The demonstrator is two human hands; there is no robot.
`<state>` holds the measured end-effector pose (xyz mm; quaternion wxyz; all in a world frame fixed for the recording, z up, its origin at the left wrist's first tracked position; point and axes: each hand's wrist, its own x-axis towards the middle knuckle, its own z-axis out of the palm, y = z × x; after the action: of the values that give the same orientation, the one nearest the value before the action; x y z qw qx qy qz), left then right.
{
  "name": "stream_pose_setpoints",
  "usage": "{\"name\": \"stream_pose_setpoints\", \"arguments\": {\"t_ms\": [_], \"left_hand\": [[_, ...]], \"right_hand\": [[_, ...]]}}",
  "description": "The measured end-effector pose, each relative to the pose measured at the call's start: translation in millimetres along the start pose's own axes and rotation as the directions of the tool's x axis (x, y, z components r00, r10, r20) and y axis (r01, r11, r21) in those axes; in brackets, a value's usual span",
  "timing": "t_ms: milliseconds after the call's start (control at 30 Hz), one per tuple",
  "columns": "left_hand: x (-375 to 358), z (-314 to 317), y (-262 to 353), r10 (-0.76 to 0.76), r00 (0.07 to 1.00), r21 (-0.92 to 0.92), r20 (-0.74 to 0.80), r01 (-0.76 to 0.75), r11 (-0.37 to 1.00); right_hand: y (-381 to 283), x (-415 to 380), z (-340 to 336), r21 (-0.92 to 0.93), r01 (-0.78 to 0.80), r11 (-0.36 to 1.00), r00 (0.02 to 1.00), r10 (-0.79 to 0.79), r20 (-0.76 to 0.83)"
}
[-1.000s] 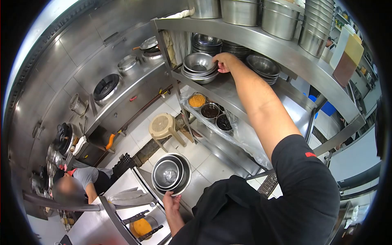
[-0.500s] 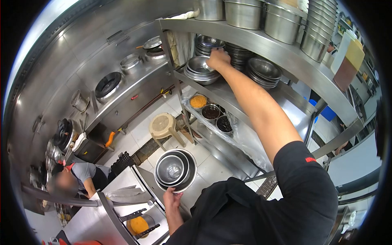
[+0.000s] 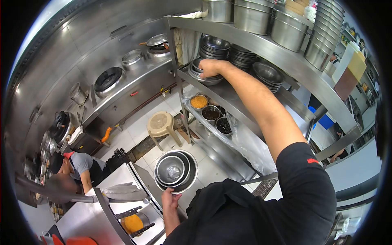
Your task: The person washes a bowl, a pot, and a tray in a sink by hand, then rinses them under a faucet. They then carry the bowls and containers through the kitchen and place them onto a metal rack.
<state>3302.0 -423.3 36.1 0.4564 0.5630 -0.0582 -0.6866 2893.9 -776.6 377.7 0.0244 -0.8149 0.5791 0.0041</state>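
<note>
My left hand (image 3: 170,199) grips the near rim of a set of nested metal bowls (image 3: 190,184), smaller ones inside a wide one, held low over the tiled floor. With my arm stretched forward, my right hand (image 3: 211,68) is at a stack of shallow metal bowls (image 3: 209,80) on the shelf's left end. Its fingers reach over the bowls' inside and rim; the fingertips are partly hidden. Behind stand taller bowl stacks (image 3: 215,43), and another stack (image 3: 267,73) is to the right.
An upper steel shelf (image 3: 245,33) carries deep metal pots (image 3: 252,18). Food tubs (image 3: 210,113) sit on the lower shelf. A plastic stool (image 3: 160,122) stands on the floor. Another person (image 3: 83,165) is at the lower left, near a white counter (image 3: 81,216).
My right hand has moved left from beside the rear stacks onto the front bowl stack. The view has shifted slightly. My left hand still holds the nested bowls.
</note>
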Motion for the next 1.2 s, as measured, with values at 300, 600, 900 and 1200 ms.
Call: {"name": "stream_pose_setpoints", "arguments": {"t_ms": [300, 600, 900, 1200], "left_hand": [[17.3, -17.1, 4.9, 0.020, 1.000, 0.002, -0.006, -0.020, 1.000], [23.1, -20.8, 7.0, 0.024, 1.000, -0.009, 0.012, -0.024, 1.000], [8.5, -8.4, 5.5, 0.003, 1.000, -0.032, 0.007, -0.003, 0.999], [9.0, 1.5, 10.7, -0.002, 1.000, 0.031, 0.029, 0.001, 1.000]], "right_hand": [[-34.4, -17.0, 5.8, -0.190, -0.075, 0.979, 0.986, 0.045, -0.161], [-8.3, -10.0, 19.4, -0.060, -0.105, 0.993, 0.862, 0.061, -0.503], [8.6, -17.5, 21.5, 0.030, -0.116, 0.993, 0.603, 0.094, -0.792], [31.7, -122.8, -4.9, -0.319, 0.004, 0.948, 0.455, -0.286, -0.843]]}}
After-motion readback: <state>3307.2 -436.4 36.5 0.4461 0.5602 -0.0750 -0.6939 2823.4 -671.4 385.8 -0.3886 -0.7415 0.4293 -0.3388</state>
